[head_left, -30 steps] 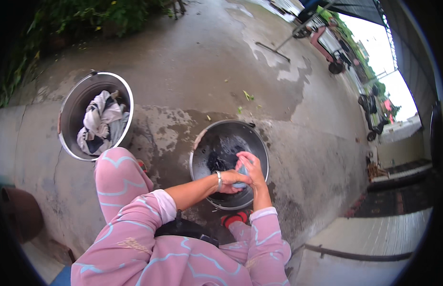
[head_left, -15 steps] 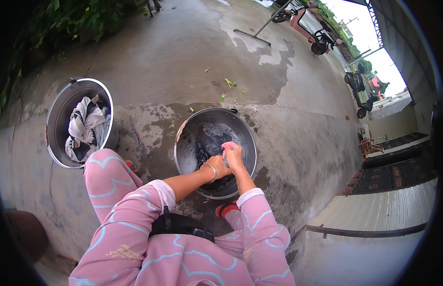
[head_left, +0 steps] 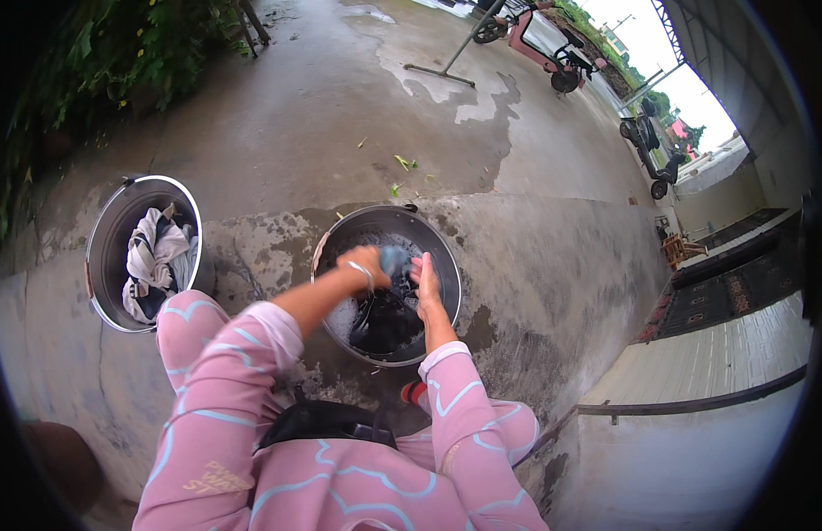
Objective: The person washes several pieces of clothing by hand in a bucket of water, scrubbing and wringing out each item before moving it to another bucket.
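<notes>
In front of me stands a round metal bucket (head_left: 446,265) holding sudsy dark water and what looks like dark cloth (head_left: 384,326). Over it my left hand (head_left: 363,264), with a silvery bracelet at the wrist, is closed on a blue-grey cloth (head_left: 396,260). Motion smears both the hand and the cloth, so the cloth's shape is unclear. My right hand (head_left: 426,285) is just right of the cloth, fingers stretched and apart, palm toward it. Whether its fingertips touch the cloth I cannot tell.
A second metal bucket (head_left: 117,232) at my left holds pale and dark clothes (head_left: 158,252). Leaf scraps (head_left: 405,163) lie on wet concrete beyond. Farther off are a metal stand (head_left: 442,73), a pink scooter (head_left: 539,49) and a dark scooter (head_left: 648,146). Plants (head_left: 136,62) grow at far left.
My hands were together low in the bucket, gripping; now they are apart. The left has moved up and left with the blue-grey cloth showing, and the right has opened. The view has shifted slightly.
</notes>
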`<state>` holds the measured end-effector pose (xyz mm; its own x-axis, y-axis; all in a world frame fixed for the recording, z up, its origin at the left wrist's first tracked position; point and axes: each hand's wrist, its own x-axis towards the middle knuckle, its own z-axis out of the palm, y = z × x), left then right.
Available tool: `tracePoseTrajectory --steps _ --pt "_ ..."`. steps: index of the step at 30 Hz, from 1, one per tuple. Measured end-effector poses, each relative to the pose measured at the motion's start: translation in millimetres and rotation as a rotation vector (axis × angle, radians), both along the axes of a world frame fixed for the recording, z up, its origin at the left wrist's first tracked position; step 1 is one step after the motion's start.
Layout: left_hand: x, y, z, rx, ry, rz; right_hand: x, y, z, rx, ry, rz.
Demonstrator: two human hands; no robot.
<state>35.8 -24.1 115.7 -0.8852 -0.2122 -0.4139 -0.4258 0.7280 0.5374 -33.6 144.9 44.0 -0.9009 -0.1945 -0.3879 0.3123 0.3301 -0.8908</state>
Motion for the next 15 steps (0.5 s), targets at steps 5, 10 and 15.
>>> tracePoseTrajectory --steps 5,10,15 --pt "20.6 -139.2 69.5 -0.046 0.064 0.172 60.7 11.9 -16.5 0.924 0.205 0.69" --pt "113.9 -256.1 60.0 -0.231 0.188 0.428 37.5 30.8 -27.4 0.655 0.179 0.541" --pt "212.6 -296.4 12.6 -0.456 0.106 0.677 16.6 9.6 52.1 0.466 0.529 0.474"
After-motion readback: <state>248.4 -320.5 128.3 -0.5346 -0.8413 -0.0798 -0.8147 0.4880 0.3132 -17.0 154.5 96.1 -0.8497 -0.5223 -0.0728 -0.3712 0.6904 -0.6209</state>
